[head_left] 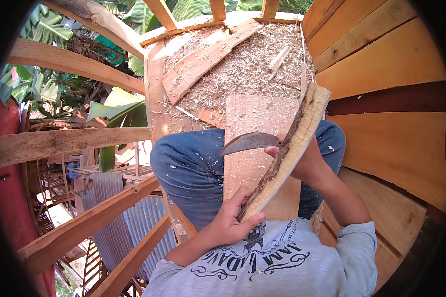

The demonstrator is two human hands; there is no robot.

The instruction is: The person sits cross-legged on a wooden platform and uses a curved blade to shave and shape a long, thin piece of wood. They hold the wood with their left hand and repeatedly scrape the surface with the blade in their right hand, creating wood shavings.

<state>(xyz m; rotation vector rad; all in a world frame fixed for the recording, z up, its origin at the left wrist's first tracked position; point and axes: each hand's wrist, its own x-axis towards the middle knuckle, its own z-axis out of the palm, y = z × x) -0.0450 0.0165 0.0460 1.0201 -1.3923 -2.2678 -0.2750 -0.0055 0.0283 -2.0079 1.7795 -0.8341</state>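
Observation:
My left hand [231, 219] grips the lower end of a long piece of wood [298, 133], with pale cut faces and a strip of dark bark. The piece slants up and to the right, above a flat board [257, 111] lying across my lap. My right hand [306, 164] is behind the wood, closed around a curved knife [250, 142]. Its dark blade points left over the board, edge and tip apart from the wood. The wood hides the knife's handle and most of my right fingers.
Wood shavings [223, 69] cover the floor ahead, with a wide plank offcut [203, 64] and a small wood scrap [280, 58] among them. Open wooden rails [74, 143] stand at the left, with corrugated sheets [143, 218] below. A plank wall [386, 143] rises close on the right.

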